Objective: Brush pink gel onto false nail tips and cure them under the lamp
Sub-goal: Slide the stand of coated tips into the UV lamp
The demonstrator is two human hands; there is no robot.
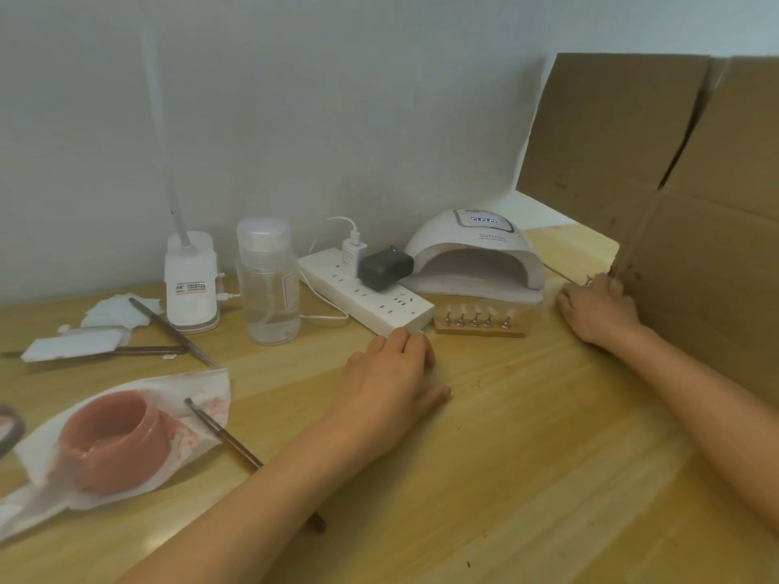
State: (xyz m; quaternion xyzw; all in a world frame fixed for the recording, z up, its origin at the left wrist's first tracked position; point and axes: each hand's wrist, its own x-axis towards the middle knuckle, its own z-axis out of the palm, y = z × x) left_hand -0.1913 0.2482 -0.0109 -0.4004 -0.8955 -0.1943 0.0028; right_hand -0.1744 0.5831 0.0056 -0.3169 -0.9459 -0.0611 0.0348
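A small wooden stand (pixel 480 330) carries several pink-coated nail tips (pixel 476 311) on metal pegs, just in front of the white curing lamp (pixel 474 250). An open jar of pink gel (pixel 116 440) sits on a stained tissue (pixel 202 394) at the left, with a brush (pixel 223 434) lying beside it, partly under my left forearm. My left hand (pixel 390 373) rests palm down on the table, fingertips at the near end of the power strip (pixel 371 299). My right hand (pixel 598 307) lies right of the lamp, fingers loosely curled against the cardboard box edge (pixel 691 255).
A clear pump bottle (pixel 269 284), a white desk-lamp base (pixel 192 284), plugged chargers, cotton pads (pixel 118 309) and two thin metal tools (pixel 177 335) lie at the back left. The big cardboard box walls off the right side. The wall runs close behind.
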